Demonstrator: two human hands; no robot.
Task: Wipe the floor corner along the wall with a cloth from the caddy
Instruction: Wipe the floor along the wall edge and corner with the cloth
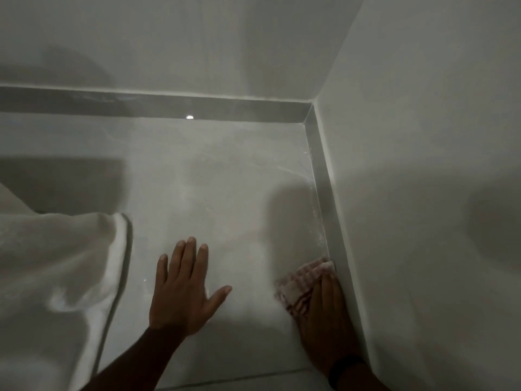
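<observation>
My right hand (324, 320) presses a pink and white striped cloth (300, 282) flat onto the pale floor (220, 193), right against the grey skirting (324, 193) of the right wall. The cloth sticks out ahead of my fingers. White dust lines the floor edge along that skirting up to the corner (308, 119). My left hand (183, 289) lies flat on the floor with its fingers spread, holding nothing, about a hand's width left of the cloth. No caddy is in view.
A white bedsheet or towel (62, 272) hangs down on the left and reaches the floor. White walls (423, 136) meet at the far right corner. A grout line (239, 378) crosses the floor near my wrists.
</observation>
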